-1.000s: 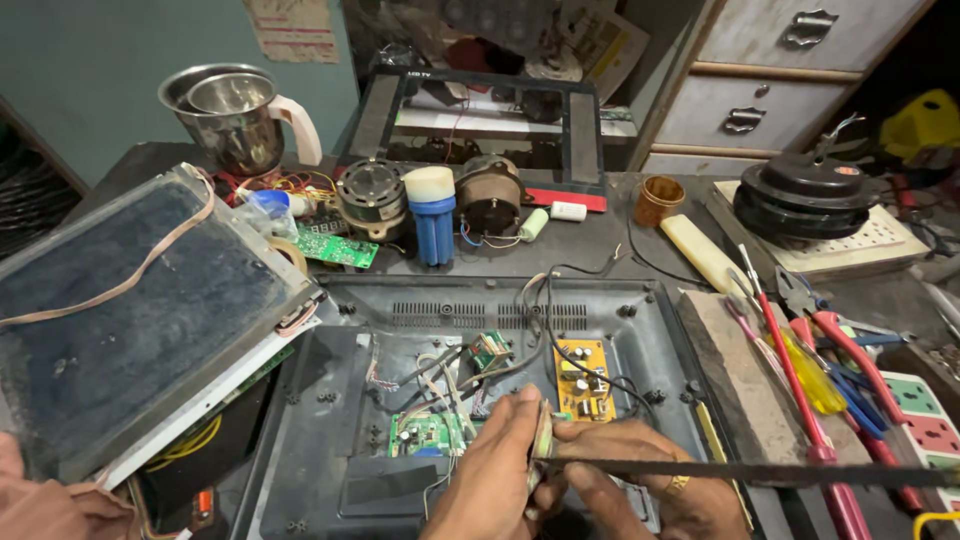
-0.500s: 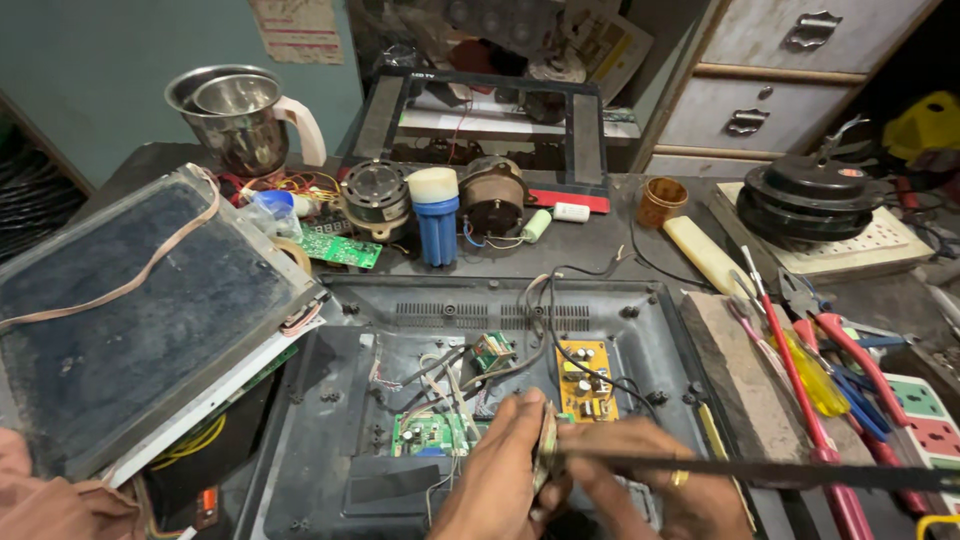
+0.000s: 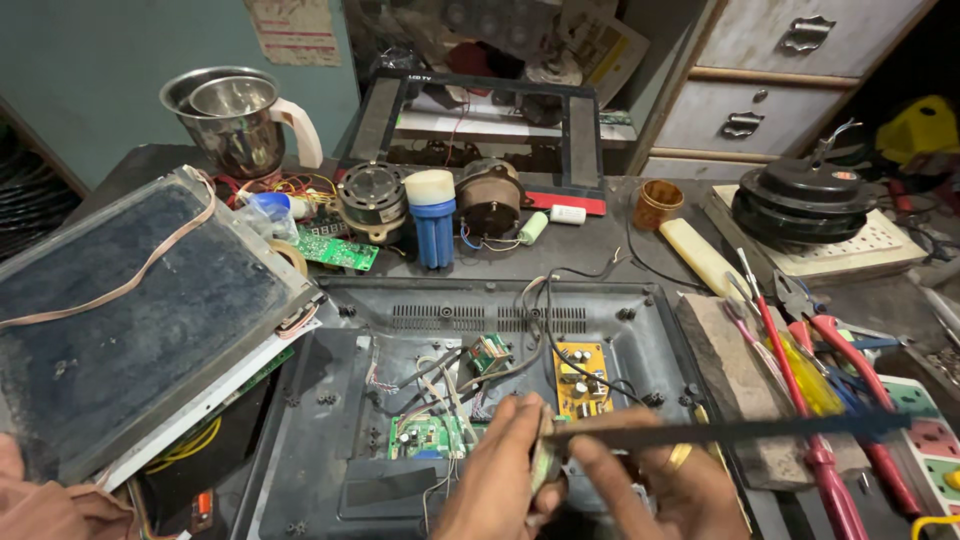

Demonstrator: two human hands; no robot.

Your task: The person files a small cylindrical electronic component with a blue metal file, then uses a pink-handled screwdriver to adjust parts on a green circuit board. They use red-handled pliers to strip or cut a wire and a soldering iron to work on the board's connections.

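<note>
Both hands are at the bottom edge, over an opened black plastic casing [image 3: 340, 400]. My left hand [image 3: 495, 485] pinches a small pale cylindrical part [image 3: 545, 455] upright between thumb and fingers. My right hand [image 3: 655, 490], with a ring on one finger, grips one end of a long dark flat blade [image 3: 740, 431]. The blade lies level and reaches right over the tools, and its near end meets the pale part. Just beyond the hands, inside the casing, sit a green circuit board [image 3: 428, 437], a yellow circuit board [image 3: 582, 378] and a tangle of wires [image 3: 540, 320].
A flat screen panel [image 3: 130, 320] leans at left. At the back stand a steel mixer jar [image 3: 235, 120], two motors [image 3: 372, 200], a blue filter cartridge [image 3: 433, 222] and a black frame [image 3: 480, 120]. Red-handled screwdrivers and pliers [image 3: 800, 380] and a power strip [image 3: 930, 440] crowd the right.
The hands, the pale part and the blade stay in almost the same place. Only the view shifts slightly.
</note>
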